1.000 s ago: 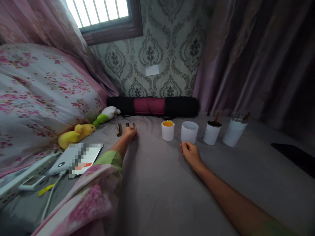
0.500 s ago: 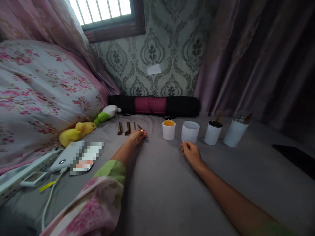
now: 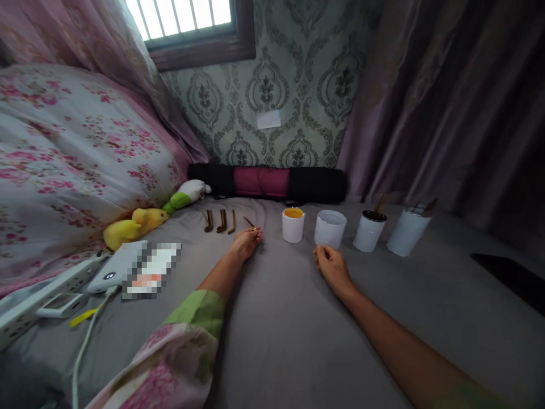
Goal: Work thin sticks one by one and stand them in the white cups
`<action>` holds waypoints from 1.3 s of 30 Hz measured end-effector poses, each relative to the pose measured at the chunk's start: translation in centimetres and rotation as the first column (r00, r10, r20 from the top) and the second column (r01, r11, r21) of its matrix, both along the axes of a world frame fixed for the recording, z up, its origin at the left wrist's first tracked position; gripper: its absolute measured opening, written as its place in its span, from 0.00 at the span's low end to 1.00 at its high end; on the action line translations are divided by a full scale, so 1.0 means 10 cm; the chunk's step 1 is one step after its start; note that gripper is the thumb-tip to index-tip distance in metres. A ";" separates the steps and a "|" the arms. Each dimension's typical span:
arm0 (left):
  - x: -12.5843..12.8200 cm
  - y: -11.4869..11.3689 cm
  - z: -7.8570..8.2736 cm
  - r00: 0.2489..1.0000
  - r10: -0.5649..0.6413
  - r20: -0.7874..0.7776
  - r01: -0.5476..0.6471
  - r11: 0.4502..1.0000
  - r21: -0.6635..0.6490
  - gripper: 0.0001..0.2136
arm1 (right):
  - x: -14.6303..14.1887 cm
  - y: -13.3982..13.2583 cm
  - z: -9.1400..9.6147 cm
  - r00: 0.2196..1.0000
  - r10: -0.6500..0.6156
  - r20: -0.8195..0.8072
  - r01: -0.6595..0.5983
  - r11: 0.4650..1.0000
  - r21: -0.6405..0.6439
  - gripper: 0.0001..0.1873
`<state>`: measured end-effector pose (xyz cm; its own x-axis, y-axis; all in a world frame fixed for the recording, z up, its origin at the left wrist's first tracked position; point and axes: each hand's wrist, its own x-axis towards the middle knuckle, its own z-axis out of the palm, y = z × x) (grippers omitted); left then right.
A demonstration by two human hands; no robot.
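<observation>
My left hand (image 3: 247, 243) is closed on a thin brown stick (image 3: 249, 222), which points up and to the left out of the fingers. Just left of that hand, several similar brown sticks lie on the grey sheet in small groups: one pair (image 3: 208, 221), another pair (image 3: 222, 221) and a single stick (image 3: 232, 222). My right hand (image 3: 334, 268) rests with curled fingers in front of a wide white container (image 3: 330, 228); whether anything is in those fingers is hidden. A white cup with an orange inside (image 3: 293, 227) stands between the two hands.
To the right stand a white cup with a dark rim (image 3: 368, 234) and a taller white can (image 3: 409, 233), both with brown items poking out. A dark flat object (image 3: 508, 278) lies far right. On the left are plush toys (image 3: 147, 221), a power bank (image 3: 119, 267) and a power strip (image 3: 51, 295).
My left hand has shifted slightly right with the stick, away from the other sticks, and more of the stick shows. My right hand has stayed in place.
</observation>
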<state>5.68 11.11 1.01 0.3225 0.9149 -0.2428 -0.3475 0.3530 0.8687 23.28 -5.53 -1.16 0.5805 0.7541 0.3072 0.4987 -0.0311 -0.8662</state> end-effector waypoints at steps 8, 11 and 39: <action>0.05 -0.13 0.00 0.998 -0.001 0.056 0.000 1.000 0.014 0.08 | -0.01 0.00 0.02 1.000 0.000 -0.005 0.000 1.000 -0.010 0.21; 0.07 -0.18 0.00 0.998 -0.007 0.068 0.005 1.000 0.026 0.08 | -0.01 0.00 0.00 1.000 0.008 -0.002 -0.008 1.000 -0.004 0.21; 0.18 -0.80 -0.03 0.996 -0.040 -0.085 0.069 0.922 0.381 0.09 | 0.00 0.00 -0.03 0.999 0.026 -0.029 -0.026 1.000 0.002 0.23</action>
